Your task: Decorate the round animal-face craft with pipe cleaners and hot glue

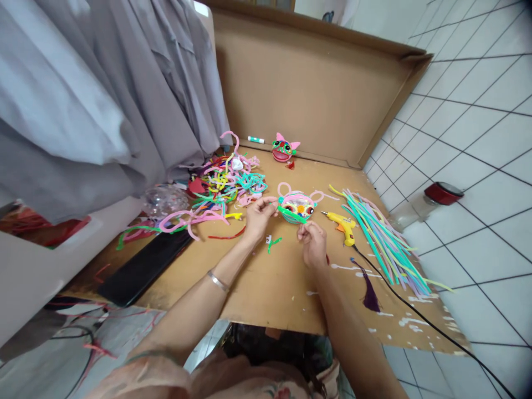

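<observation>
Green pipe cleaner (292,215) is pinched at its left end by the left hand (258,215) and at its right end by the right hand (311,243). It is held across the pink-eared craft face (300,200), mid-cardboard sheet (266,282). Glue gun (342,225) is laid just right.

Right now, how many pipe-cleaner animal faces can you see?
2. Near face held between left hand and right hand; far face at the back by the marker. The pile may hide more.

You find no readable text, label or number here; the marker (256,139), glue gun (343,224) and jar (428,202) show nothing legible.
</observation>
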